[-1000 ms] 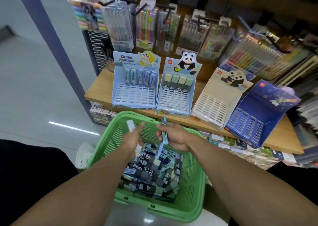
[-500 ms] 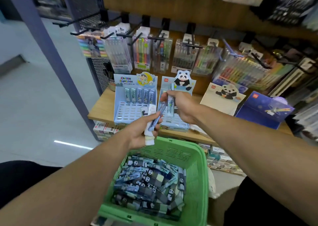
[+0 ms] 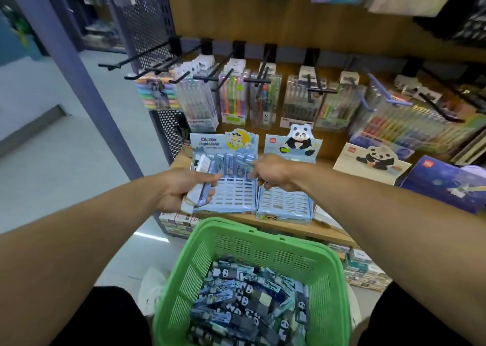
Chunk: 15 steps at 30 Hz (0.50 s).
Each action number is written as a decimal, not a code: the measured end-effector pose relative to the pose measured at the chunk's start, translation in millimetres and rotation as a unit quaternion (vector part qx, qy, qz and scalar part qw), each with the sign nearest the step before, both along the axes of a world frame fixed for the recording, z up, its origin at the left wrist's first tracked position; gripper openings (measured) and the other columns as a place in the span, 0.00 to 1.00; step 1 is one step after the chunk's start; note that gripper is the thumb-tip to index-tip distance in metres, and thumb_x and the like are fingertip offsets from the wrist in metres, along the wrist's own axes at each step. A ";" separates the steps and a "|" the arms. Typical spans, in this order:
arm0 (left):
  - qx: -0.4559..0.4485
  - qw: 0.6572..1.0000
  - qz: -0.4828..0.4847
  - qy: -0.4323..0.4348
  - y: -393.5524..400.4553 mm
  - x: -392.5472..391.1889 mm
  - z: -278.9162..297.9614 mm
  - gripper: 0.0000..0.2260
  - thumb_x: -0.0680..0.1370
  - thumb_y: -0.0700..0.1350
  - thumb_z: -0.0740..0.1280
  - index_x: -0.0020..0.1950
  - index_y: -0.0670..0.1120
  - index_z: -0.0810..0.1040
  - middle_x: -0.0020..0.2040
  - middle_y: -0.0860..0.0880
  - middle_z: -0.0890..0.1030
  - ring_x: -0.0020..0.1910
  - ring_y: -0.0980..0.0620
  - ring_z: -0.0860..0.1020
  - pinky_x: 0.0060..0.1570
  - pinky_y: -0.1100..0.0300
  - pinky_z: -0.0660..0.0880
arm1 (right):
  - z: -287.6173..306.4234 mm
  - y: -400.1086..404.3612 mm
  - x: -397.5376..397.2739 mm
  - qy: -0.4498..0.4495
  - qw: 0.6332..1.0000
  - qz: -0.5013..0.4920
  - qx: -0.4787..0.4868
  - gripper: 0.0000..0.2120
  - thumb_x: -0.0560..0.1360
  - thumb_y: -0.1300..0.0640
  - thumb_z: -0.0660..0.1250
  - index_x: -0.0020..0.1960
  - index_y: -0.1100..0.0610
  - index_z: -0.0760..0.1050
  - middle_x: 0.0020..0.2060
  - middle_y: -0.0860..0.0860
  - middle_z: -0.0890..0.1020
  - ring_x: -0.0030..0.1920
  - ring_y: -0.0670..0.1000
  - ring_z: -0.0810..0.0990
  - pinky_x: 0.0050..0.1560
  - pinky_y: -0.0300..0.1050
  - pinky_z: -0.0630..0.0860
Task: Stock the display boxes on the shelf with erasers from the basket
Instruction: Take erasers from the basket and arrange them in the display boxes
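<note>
Basket [image 3: 265,243]: green, nearest, heaped with wrapped erasers [image 3: 244,306]
Left hand [image 3: 181,187]: fingers curled round a few eraser packs [image 3: 201,185], held over the front left corner of the cartoon display box [image 3: 226,177]
Right hand [image 3: 273,173]: pinches one blurred eraser at that box's back row, right end
Panda display box [image 3: 286,201]: just right, on the wooden shelf [image 3: 323,230]
Farthest: pen packs [image 3: 234,101] on hooks

Pen packs [image 3: 234,101] on black hooks [image 3: 147,66]; pegboard panel [image 3: 147,22] behind.
</note>
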State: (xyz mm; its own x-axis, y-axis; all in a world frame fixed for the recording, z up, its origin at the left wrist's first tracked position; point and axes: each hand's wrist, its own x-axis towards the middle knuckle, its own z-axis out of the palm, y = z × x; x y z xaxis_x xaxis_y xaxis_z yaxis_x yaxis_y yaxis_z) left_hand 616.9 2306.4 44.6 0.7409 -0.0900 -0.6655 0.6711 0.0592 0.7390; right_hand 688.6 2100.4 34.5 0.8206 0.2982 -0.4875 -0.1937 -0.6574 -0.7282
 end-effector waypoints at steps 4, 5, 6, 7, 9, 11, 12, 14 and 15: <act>0.053 0.998 0.005 0.021 13.8 5.3 -13.2 0.14 0.75 0.51 0.73 0.38 0.45 0.73 0.29 0.48 0.72 0.25 0.52 0.68 0.24 0.63 0.71 | -4.0 17.9 6.7 -0.121 0.976 0.143 -0.107 0.20 0.81 0.61 0.67 0.72 0.61 0.71 0.70 0.57 0.74 0.56 0.57 0.83 0.50 0.45 0.77; 0.054 0.998 0.023 0.019 17.4 8.9 -17.8 0.14 0.75 0.51 0.73 0.38 0.45 0.73 0.29 0.48 0.71 0.24 0.52 0.69 0.23 0.63 0.71 | -4.0 22.3 9.2 -0.146 0.972 0.150 -0.106 0.16 0.80 0.59 0.70 0.66 0.58 0.74 0.63 0.56 0.77 0.51 0.57 0.85 0.45 0.45 0.79; 0.053 0.998 0.041 0.017 19.9 12.0 -22.4 0.13 0.76 0.51 0.73 0.39 0.44 0.74 0.29 0.48 0.72 0.24 0.52 0.70 0.24 0.62 0.73 | -4.4 27.1 12.4 -0.173 0.970 0.142 -0.097 0.10 0.78 0.58 0.73 0.58 0.55 0.76 0.55 0.54 0.79 0.44 0.56 0.85 0.40 0.46 0.79; 0.053 0.997 0.057 0.014 21.8 15.2 -28.1 0.11 0.76 0.50 0.73 0.43 0.44 0.76 0.30 0.48 0.73 0.25 0.52 0.72 0.27 0.60 0.75 | -3.8 32.7 15.8 -0.201 0.967 0.126 -0.090 0.08 0.76 0.58 0.74 0.50 0.54 0.75 0.48 0.52 0.80 0.40 0.54 0.84 0.39 0.46 0.79; 0.061 0.995 0.080 0.013 24.5 19.8 -40.7 0.10 0.76 0.48 0.73 0.48 0.43 0.77 0.31 0.48 0.75 0.27 0.51 0.74 0.30 0.59 0.77 | -6.2 45.9 25.8 -0.235 0.964 0.105 -0.065 0.07 0.75 0.60 0.76 0.45 0.55 0.78 0.44 0.51 0.82 0.36 0.48 0.80 0.37 0.40 0.79; 0.065 0.993 0.098 0.013 24.9 22.0 -51.0 0.07 0.78 0.44 0.70 0.47 0.42 0.75 0.29 0.47 0.74 0.23 0.52 0.72 0.25 0.61 0.74 | -8.4 61.5 30.7 -0.247 0.962 0.110 -0.039 0.03 0.76 0.63 0.74 0.49 0.57 0.82 0.53 0.55 0.83 0.36 0.46 0.77 0.29 0.31 0.72; 0.059 0.992 0.106 0.015 24.0 22.4 -54.1 0.06 0.79 0.42 0.69 0.48 0.41 0.74 0.28 0.47 0.74 0.22 0.52 0.72 0.23 0.62 0.73 | -10.9 69.5 32.1 -0.257 0.958 0.119 -0.036 0.06 0.77 0.64 0.72 0.53 0.58 0.82 0.57 0.55 0.82 0.39 0.48 0.78 0.31 0.32 0.71; 0.043 0.992 0.120 0.017 23.3 22.8 -59.8 0.03 0.80 0.39 0.66 0.51 0.39 0.74 0.28 0.46 0.74 0.23 0.52 0.71 0.24 0.63 0.73 | -19.2 81.5 33.4 -0.271 0.952 0.139 -0.043 0.12 0.80 0.65 0.67 0.63 0.56 0.78 0.55 0.54 0.81 0.38 0.51 0.78 0.33 0.40 0.71; 0.039 0.991 0.127 0.017 24.6 22.9 -63.1 0.03 0.80 0.38 0.65 0.52 0.38 0.73 0.29 0.45 0.75 0.23 0.52 0.72 0.24 0.63 0.74 | -23.7 86.0 33.5 -0.278 0.949 0.144 -0.047 0.14 0.81 0.65 0.65 0.65 0.56 0.75 0.48 0.55 0.81 0.33 0.52 0.75 0.30 0.43 0.69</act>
State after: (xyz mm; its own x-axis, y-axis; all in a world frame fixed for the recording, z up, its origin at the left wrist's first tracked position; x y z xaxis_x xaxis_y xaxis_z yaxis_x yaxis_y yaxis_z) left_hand 639.8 2331.0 -18.5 0.7105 0.1498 -0.6876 0.6660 0.1722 0.7258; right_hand 722.1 2186.5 10.8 0.8504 0.5248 -0.0388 0.4000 -0.6925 -0.6004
